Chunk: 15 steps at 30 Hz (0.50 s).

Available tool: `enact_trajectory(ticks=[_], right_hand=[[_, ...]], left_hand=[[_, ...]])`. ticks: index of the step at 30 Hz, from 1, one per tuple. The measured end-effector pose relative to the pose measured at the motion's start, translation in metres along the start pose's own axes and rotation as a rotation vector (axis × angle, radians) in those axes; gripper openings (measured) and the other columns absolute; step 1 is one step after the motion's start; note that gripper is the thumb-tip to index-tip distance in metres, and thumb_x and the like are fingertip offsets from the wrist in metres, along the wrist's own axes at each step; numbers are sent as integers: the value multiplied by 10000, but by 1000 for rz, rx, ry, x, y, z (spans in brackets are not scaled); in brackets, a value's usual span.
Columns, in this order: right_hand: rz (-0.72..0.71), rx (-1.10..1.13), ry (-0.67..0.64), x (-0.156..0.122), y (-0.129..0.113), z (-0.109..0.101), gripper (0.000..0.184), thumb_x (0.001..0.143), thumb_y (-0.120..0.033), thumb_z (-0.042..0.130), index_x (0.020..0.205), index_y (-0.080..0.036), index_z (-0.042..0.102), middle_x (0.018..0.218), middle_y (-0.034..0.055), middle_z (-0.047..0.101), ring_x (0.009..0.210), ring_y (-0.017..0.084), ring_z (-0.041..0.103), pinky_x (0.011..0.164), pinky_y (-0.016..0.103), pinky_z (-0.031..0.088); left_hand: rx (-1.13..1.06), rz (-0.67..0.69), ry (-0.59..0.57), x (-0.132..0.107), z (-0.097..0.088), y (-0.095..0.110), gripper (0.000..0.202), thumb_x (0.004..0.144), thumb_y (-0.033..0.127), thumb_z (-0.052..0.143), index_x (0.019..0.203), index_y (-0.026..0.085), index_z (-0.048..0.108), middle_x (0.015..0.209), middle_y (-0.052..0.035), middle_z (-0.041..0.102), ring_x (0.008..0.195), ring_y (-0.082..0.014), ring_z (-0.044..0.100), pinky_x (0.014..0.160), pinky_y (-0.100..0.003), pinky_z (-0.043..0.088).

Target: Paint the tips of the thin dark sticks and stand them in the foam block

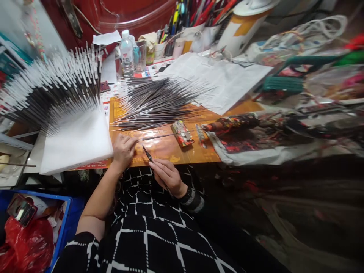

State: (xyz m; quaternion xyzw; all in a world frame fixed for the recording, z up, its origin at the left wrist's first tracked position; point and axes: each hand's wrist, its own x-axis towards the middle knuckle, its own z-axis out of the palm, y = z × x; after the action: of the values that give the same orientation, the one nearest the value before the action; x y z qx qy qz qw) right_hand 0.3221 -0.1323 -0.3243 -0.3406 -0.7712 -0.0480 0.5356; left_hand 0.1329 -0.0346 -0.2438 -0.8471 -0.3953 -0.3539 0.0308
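Observation:
My left hand [124,148] pinches the near end of a thin dark stick [157,137]. The stick points right, and its far part passes over a small paint-stained block [182,134]. My right hand [169,176] is closed around a slim paintbrush [147,153], its dark tip angled up and left, just below the stick and apart from it. Beyond my hands lies a heap of similar dark sticks [159,100] with pale ends. To the left, many white-tipped sticks [74,76] stand in a white foam block [78,142].
A plastic bottle [126,55] and a glass [139,57] stand at the back. Newspaper [224,83] covers the table's back right. A paint-smeared tool [241,120] lies over a stained cloth [224,151] at right. On the lower left is a blue crate [66,220].

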Motion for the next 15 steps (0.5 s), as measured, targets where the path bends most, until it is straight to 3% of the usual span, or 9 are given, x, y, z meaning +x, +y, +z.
enact_trajectory(ticks=[3,5,12,15], right_hand=[[-18,44,-14,-4,2,-2,611,923,-56,563,1514,-178,462,1150,133,743,1122,253,698,898,403,625],[-46,60,-5,-5,3,-3,628,909,-39,580,1513,-162,461,1134,143,746,1107,262,702,880,408,631],[-77,66,7,-6,2,0,638,896,-21,604,1508,-136,464,1120,156,748,1095,271,706,855,410,634],[-75,60,7,-7,3,2,634,896,-20,603,1505,-133,468,1126,156,746,1103,276,702,861,416,631]], left_hand=[[64,23,30,7,-19,4,167,995,248,552,969,215,714,794,-20,669,811,-188,487,801,-322,444],[105,20,67,19,-43,-2,154,993,227,549,982,221,702,839,-27,670,855,-190,495,819,-327,454],[345,12,213,97,-175,-61,100,976,279,598,978,256,696,973,-56,594,1049,-220,439,924,-414,406],[351,38,254,125,-216,-75,98,950,318,653,953,221,664,1007,-50,566,1087,-193,391,1031,-413,382]])
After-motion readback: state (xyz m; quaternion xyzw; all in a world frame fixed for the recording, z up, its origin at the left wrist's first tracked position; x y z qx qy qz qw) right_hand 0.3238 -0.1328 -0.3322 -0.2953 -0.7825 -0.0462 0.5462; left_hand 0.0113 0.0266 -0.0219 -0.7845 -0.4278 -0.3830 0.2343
